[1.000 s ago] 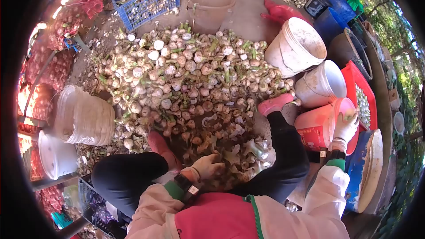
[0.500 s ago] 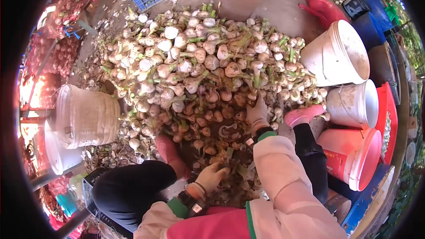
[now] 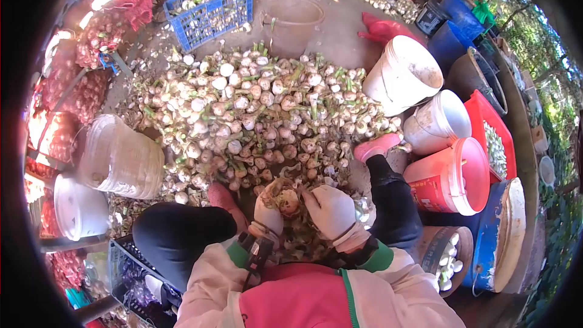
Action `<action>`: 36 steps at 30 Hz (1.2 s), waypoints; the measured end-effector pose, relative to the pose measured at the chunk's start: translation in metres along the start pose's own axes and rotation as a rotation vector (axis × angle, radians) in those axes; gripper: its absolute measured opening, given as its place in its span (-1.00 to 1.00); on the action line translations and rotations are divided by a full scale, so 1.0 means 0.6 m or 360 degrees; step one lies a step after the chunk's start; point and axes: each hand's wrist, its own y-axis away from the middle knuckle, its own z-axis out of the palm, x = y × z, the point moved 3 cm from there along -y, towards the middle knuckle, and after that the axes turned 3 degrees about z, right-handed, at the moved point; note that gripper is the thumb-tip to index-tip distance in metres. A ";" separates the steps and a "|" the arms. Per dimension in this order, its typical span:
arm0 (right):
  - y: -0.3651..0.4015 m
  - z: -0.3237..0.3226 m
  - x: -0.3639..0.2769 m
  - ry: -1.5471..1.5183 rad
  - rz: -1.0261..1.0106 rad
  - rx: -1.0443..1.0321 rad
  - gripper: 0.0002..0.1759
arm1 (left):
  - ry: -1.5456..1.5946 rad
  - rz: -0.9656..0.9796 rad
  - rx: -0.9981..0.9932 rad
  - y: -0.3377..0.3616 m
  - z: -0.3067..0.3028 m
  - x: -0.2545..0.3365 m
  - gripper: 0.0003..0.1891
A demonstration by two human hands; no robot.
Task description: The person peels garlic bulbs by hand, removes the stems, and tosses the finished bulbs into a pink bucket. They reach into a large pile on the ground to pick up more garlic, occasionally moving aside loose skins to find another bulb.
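A gloved left hand, my left hand [image 3: 268, 211], is wrapped round a garlic bulb [image 3: 287, 202] with loose brownish skin, close in front of my body. My right hand [image 3: 331, 210], gloved too, is beside the bulb with its thumb and fingers pinched together near the bulb's right side; what is between them is too small to make out. A wide heap of garlic bulbs [image 3: 249, 115] with cut green stems lies on the ground beyond both hands. Loose peeled skins lie beneath them.
White buckets [image 3: 405, 76] and a red bucket [image 3: 440, 177] stand at the right, by a red crate [image 3: 495, 140]. At the left is a white bucket [image 3: 124, 157]. A blue crate [image 3: 212, 12] and a brown tub [image 3: 293, 24] stand beyond the heap. A person sits far back.
My right hand has left the heap and come back beside my left hand. The left hand has risen from the skins and now holds a bulb. The view has tilted up and shifted right.
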 end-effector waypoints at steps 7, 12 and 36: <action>0.074 -0.030 -0.082 -0.0035 -0.0316 -0.0242 -0.69 | -0.0936 0.0663 -0.0080 -0.007 -0.116 0.009 -0.68; 0.060 -0.104 -0.064 -0.0413 -0.0207 0.0179 -0.53 | -0.0198 0.0162 -0.0369 0.019 -0.031 0.018 -0.65; 0.027 -0.021 -0.005 -0.1903 0.0631 -0.0254 -0.59 | -0.0749 0.0077 -0.0635 0.100 0.136 0.094 -0.82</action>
